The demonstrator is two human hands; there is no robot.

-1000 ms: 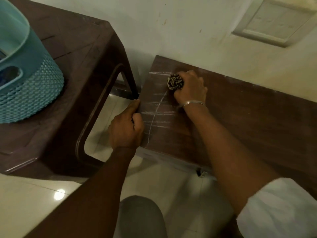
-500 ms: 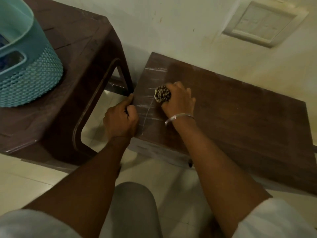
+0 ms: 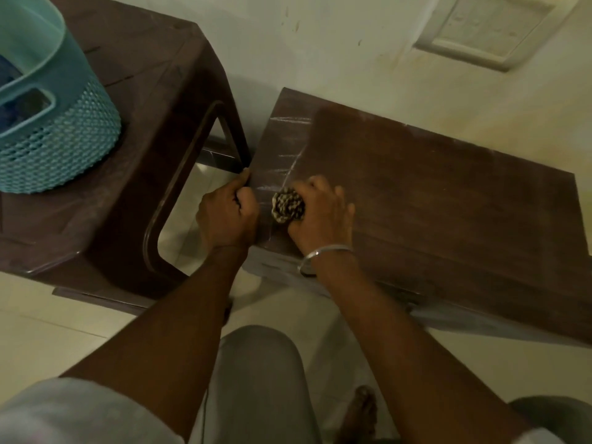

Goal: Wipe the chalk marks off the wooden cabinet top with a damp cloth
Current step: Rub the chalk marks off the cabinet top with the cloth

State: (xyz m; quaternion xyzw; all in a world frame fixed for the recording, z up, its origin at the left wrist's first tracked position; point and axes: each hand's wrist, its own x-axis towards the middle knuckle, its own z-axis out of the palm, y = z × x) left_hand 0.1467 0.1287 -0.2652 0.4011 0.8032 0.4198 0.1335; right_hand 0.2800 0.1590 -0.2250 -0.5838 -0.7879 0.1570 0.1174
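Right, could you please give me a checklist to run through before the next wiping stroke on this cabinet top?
1. Cloth in hand: the right hand grips the balled cloth. Ok.
2. Cloth on the wood: it sits on the cabinet top, near the front left corner. Ok.
3. Cabinet steadied: the left hand grips its left edge. Ok.
4. Hands apart: the left hand is beside the cloth, with a narrow gap between them. Ok.
5. Surface clean: chalk marks show along the left strip, beyond the cloth. Not ok.
6. Cloth damp enough: cannot tell.
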